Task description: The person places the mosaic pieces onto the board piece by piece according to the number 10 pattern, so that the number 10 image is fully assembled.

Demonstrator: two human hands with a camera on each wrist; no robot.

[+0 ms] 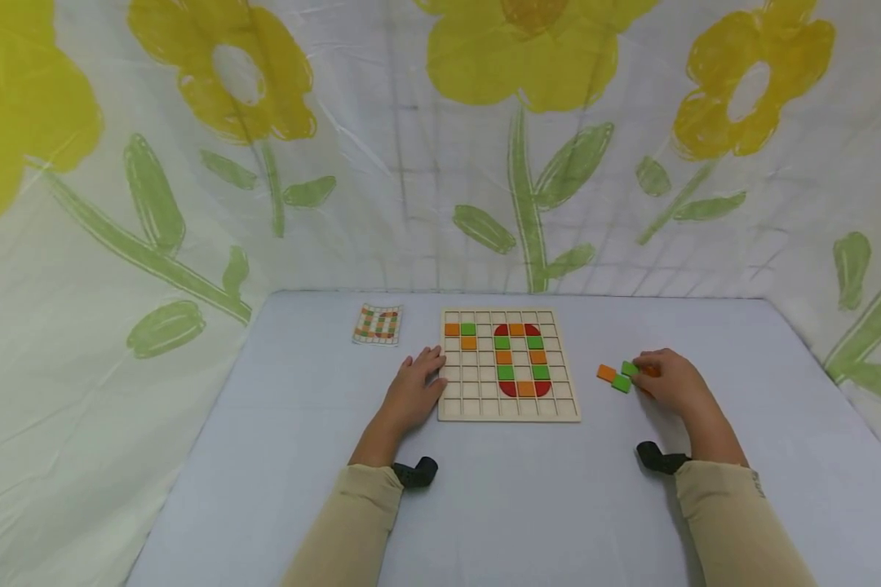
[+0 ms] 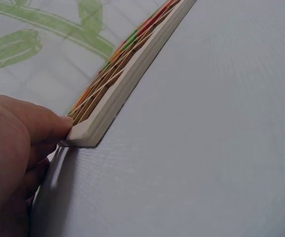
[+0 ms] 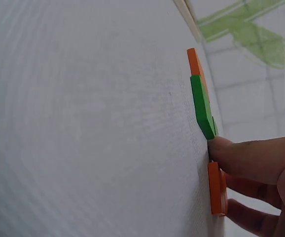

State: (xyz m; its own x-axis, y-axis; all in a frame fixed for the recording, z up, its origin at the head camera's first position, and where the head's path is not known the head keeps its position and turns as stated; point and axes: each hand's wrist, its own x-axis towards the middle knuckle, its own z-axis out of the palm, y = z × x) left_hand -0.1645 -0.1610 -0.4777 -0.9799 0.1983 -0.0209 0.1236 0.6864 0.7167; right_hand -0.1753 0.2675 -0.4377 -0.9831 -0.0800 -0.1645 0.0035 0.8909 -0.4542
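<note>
A square wooden grid board (image 1: 473, 408) lies on the table, with green, orange and red tiles set in some cells. My left hand (image 1: 414, 391) rests at the board's left edge. In the left wrist view its thumb (image 2: 58, 126) touches the rim near a corner. Right of the board, my right hand (image 1: 671, 379) reaches over a small group of loose tiles. Its fingertips touch or nearly touch a green tile (image 1: 629, 368); whether they pinch it is hidden. Beside that lie another green tile (image 1: 621, 382) and an orange tile (image 1: 606, 372). Orange (image 3: 215, 187) also shows below the right fingers.
A small card (image 1: 378, 325) printed with a coloured grid pattern lies behind the left hand, left of the board. The white table (image 1: 529, 505) meets a white cloth (image 1: 382, 253) with painted yellow flowers at the back. Black wrist cameras (image 1: 416, 473) sit on both wrists.
</note>
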